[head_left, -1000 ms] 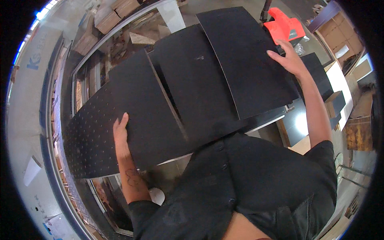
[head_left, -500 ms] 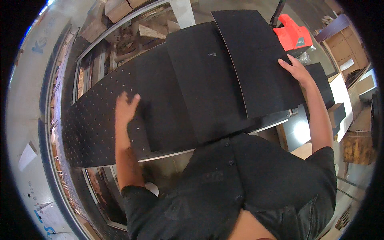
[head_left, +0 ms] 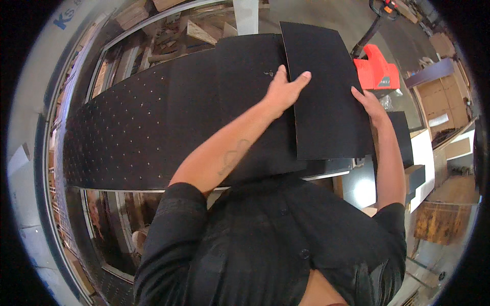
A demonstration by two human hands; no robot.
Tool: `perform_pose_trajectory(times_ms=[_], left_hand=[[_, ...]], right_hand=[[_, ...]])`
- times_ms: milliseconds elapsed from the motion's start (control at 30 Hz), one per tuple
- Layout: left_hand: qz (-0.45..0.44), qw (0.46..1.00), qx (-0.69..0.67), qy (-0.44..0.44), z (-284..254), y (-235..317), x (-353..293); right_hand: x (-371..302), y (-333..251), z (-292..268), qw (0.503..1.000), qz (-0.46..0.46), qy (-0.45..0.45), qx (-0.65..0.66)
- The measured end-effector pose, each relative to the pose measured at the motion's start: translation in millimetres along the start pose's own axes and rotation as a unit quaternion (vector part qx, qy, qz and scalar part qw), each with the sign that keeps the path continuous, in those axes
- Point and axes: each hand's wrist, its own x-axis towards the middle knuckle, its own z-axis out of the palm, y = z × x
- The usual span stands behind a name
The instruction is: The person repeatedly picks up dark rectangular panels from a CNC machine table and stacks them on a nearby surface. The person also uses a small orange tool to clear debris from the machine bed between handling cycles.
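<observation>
A flat black panel (head_left: 329,102) lies raised at the right end of the bench, overlapping another black board (head_left: 250,97) beneath it. My left hand (head_left: 287,92) is on the panel's left edge, thumb over the top face and fingers along the side. The panel's right edge is in my right hand (head_left: 370,106), with the thumb side showing on top and the other fingers hidden past the edge. Both hands clasp the panel between them. Further left, the black bench top (head_left: 117,135) is dotted with small pale studs.
Beyond the panel's right side stands a red machine (head_left: 377,71) with an upright black handle (head_left: 368,35). Wood offcuts (head_left: 200,33) lie behind the bench. Dark and white boards (head_left: 422,158) are stacked at the right. A pale wall (head_left: 30,168) runs along the left.
My left hand has moved right, from the studded surface to the panel's left edge. My right hand stays on the right edge, and the panel sits straighter in view.
</observation>
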Motion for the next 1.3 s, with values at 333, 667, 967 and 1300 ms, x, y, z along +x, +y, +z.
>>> perform_pose_trajectory(times_ms=[333, 667, 967, 1300], left_hand=[[0.049, 0.986, 0.010, 0.160, 76.6, -33.3, 28.5], [0.045, 0.991, -0.081, 0.100, 71.1, -15.9, 30.4], [0.070, 0.987, -0.123, 0.080, 59.4, -3.0, 9.7], [0.029, 0.991, -0.082, 0.105, 13.4, 7.3, -47.5]], right_hand=[[36.5, 56.5, -7.8, 0.889, -0.134, -0.173, 0.403], [35.4, 38.6, -35.1, 0.937, -0.206, -0.060, 0.275], [-15.4, 9.8, -29.4, 0.954, -0.239, 0.019, 0.180], [-26.8, -11.2, 12.9, 0.961, -0.117, -0.020, 0.248]])
